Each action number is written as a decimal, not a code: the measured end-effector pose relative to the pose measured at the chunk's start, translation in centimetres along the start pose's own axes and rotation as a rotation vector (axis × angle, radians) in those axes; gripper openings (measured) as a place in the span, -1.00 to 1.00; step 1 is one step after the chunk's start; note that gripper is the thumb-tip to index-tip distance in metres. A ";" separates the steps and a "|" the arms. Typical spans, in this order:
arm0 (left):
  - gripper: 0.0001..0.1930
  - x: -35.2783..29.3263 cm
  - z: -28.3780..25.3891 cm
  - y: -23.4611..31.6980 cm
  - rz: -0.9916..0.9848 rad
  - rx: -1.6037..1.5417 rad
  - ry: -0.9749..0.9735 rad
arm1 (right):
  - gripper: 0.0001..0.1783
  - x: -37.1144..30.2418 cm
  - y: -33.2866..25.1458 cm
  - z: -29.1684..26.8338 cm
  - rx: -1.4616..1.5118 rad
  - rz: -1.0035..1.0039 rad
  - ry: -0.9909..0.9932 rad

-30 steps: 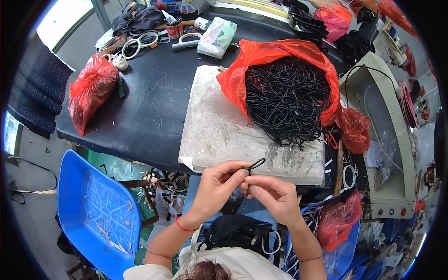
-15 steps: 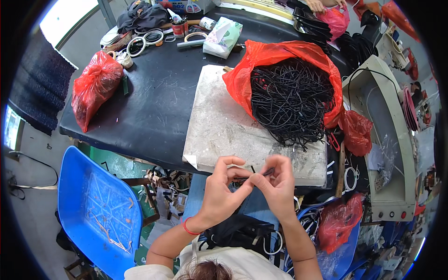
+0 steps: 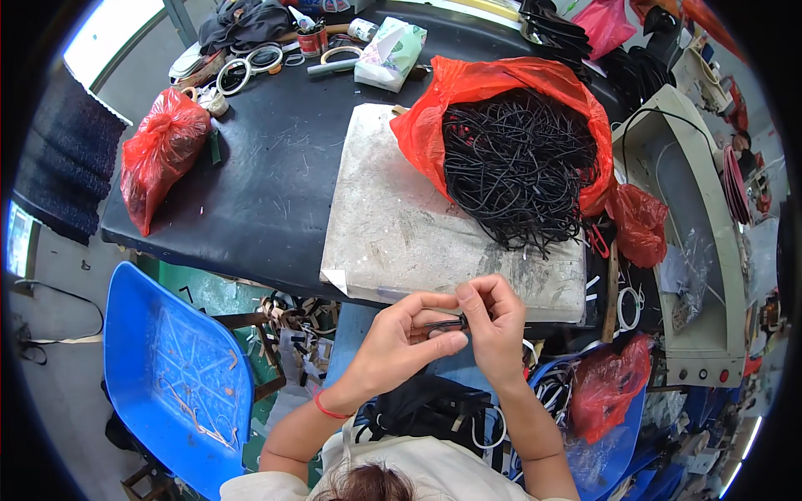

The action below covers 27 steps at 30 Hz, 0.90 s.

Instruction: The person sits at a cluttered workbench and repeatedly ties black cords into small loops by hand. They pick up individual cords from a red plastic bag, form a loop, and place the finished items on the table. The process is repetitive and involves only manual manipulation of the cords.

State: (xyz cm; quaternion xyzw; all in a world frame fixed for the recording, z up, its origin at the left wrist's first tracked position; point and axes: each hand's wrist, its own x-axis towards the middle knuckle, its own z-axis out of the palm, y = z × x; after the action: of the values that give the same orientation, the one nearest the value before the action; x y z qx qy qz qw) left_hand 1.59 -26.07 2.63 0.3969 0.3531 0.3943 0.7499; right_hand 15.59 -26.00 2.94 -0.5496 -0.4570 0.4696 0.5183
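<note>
A short black cord (image 3: 444,323) lies between my two hands, just above the near edge of the pale board. My left hand (image 3: 397,338) is closed, with the cord running between its thumb and fingers. My right hand (image 3: 496,336) pinches the cord's right end, its thumb and index finger together. Both hands are close to each other, and my fingers hide part of the cord. Beyond them, an open red plastic bag (image 3: 415,134) holds a large tangle of black cords (image 3: 520,163), some spilling onto the board.
The pale board (image 3: 368,225) rests on a black-covered table (image 3: 259,192). A tied red bag (image 3: 163,154), tape rolls (image 3: 234,77) and a tissue pack (image 3: 390,55) stand farther off. A blue bin (image 3: 180,367) is at left, a beige machine casing (image 3: 710,250) at right.
My fingers have shifted along the cord and drawn closer together; the right index finger and thumb now extend forward over it. The view has tilted slightly.
</note>
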 end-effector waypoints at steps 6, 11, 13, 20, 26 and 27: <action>-0.79 0.0 0.3 -0.8 -0.014 0.037 0.034 | -0.84 -0.3 0.9 -0.4 0.032 -0.045 0.089; -0.78 -0.1 0.0 -0.1 -0.010 0.135 0.020 | -0.88 -0.1 0.2 -2.7 0.191 0.169 -0.189; -0.77 0.1 0.0 -0.3 0.011 0.144 0.009 | -0.88 -0.4 -0.3 -2.3 0.114 0.066 -0.231; -0.79 -0.4 1.1 -1.3 0.080 0.177 0.103 | -0.76 -0.7 0.4 -1.4 0.175 0.039 0.022; -0.77 -0.6 1.2 -1.5 0.215 0.486 0.123 | -0.76 -0.1 2.1 -1.5 0.128 0.061 0.074; -0.76 -0.1 0.7 -2.4 0.160 0.299 0.136 | -0.76 -0.1 1.8 -1.3 0.125 0.073 0.071</action>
State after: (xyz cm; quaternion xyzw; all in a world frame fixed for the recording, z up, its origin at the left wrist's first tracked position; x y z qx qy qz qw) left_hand 2.83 -27.30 0.85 0.5032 0.4248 0.4217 0.6233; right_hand 16.92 -26.38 1.23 -0.5487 -0.3876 0.4960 0.5502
